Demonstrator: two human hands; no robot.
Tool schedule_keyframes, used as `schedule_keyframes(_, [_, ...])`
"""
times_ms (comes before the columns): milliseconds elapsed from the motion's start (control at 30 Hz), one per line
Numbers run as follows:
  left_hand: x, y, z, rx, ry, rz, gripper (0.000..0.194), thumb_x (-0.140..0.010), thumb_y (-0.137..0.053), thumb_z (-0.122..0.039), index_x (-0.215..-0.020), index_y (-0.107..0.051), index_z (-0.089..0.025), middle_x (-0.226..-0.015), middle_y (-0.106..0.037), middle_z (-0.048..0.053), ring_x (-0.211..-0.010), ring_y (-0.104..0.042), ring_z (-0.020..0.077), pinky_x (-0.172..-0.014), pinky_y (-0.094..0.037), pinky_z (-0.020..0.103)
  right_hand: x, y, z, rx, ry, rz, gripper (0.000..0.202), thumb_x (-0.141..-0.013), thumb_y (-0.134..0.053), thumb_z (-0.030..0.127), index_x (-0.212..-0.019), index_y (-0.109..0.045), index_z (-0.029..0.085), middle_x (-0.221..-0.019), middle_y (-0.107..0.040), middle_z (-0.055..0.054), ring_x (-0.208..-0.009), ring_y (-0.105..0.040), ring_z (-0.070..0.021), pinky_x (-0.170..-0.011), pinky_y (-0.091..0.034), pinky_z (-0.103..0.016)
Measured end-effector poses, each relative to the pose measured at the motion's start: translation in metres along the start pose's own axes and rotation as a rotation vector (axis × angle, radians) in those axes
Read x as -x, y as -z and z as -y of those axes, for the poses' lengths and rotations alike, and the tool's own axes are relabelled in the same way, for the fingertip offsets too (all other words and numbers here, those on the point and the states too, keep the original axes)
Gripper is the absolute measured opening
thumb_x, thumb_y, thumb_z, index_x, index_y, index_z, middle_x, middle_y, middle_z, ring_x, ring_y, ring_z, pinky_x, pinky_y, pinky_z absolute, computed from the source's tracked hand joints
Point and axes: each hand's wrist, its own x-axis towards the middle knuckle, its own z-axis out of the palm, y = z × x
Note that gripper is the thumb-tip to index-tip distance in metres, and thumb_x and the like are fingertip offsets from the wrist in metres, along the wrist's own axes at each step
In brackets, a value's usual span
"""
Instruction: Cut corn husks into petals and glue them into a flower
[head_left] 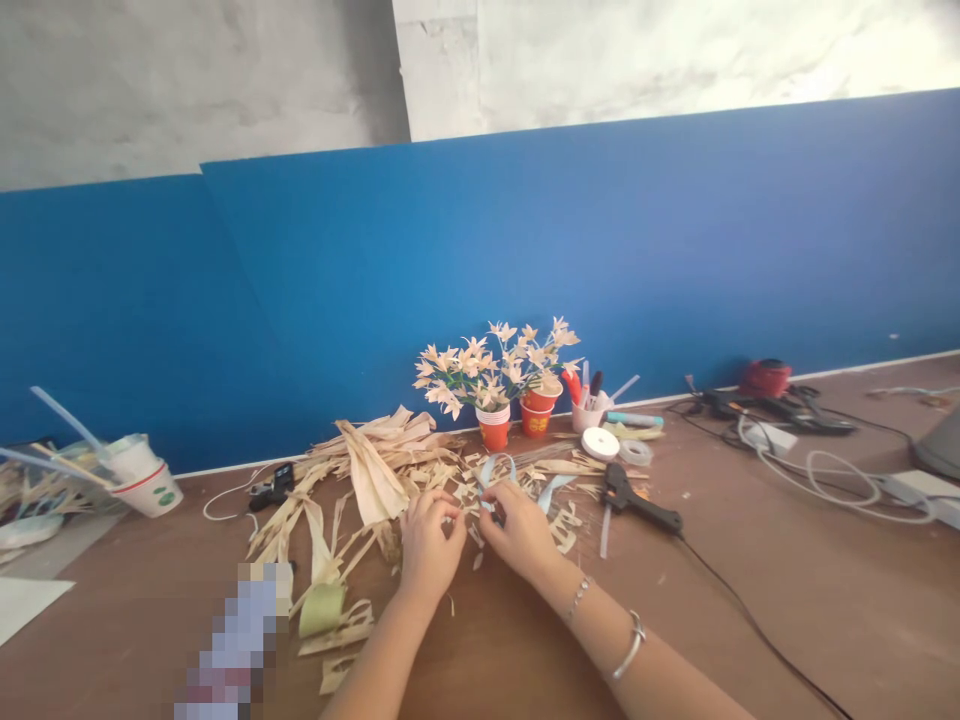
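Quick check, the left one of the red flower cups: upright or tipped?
Upright: the red cup stands base-down on the table, and pale flowers rise above its rim.

Bottom-cropped pixelated object (238, 640), hold of right hand (519, 528) unclear

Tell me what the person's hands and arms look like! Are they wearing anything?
The left hand and right hand wear no gloves, and no sleeves show on the forearms. Two silvery things circle the right forearm: a thin bracelet near the wrist and a thicker bangle farther up. No jewellery shows on the left.
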Motion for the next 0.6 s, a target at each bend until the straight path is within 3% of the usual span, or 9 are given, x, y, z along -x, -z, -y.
schedule_keyframes(67, [0.0, 0.0, 0.001, 0.008, -0.008, 0.019, 0.01, -0.073, -0.059, -0.012, -0.066, -0.059, -0.02, -0.089, -0.061, 0.003, -0.09, -0.054, 0.0221, -0.079, -0.04, 0.037, 0.0, 0.002, 0.0, -0.079, 0.037, 0.056, 0.013, -0.077, -0.054, 0.014, -0.087, -0.059, 0.018, -0.083, -0.061, -0.003, -0.07, -0.056, -0.0153, -0.066, -0.042, -0.024])
schedule_keyframes(167, [0.001, 0.0, -0.002, 0.008, -0.012, 0.03, 0.01, -0.072, -0.06, -0.012, -0.066, -0.06, -0.021, -0.088, -0.061, 0.002, -0.09, -0.054, 0.022, -0.079, -0.039, 0.037, 0.001, 0.0, 0.001, -0.114, 0.054, 0.113, 0.009, -0.079, -0.052, 0.013, -0.077, -0.058, 0.018, -0.076, -0.059, -0.002, -0.069, -0.055, -0.0147, -0.065, -0.042, -0.023])
schedule_keyframes(400, [0.003, -0.003, -0.013, -0.113, 0.054, -0.024, 0.012, -0.07, -0.061, -0.014, -0.061, -0.056, -0.021, -0.088, -0.063, 0.003, -0.091, -0.054, 0.0245, -0.078, -0.036, 0.04, 0.003, -0.007, 0.008, 0.025, 0.045, 0.072, 0.013, -0.078, -0.05, 0.01, -0.07, -0.056, 0.017, -0.07, -0.058, -0.003, -0.066, -0.054, -0.0159, -0.062, -0.038, -0.024])
schedule_keyframes(600, [-0.001, 0.004, 0.001, -0.272, 0.115, -0.077, 0.012, -0.068, -0.058, -0.011, -0.062, -0.057, -0.021, -0.087, -0.063, 0.006, -0.091, -0.053, 0.0273, -0.074, -0.037, 0.039, 0.002, -0.005, 0.004, 0.061, 0.0, 0.145, 0.015, -0.078, -0.05, 0.009, -0.069, -0.058, 0.017, -0.072, -0.06, -0.004, -0.067, -0.055, -0.0158, -0.063, -0.039, -0.024])
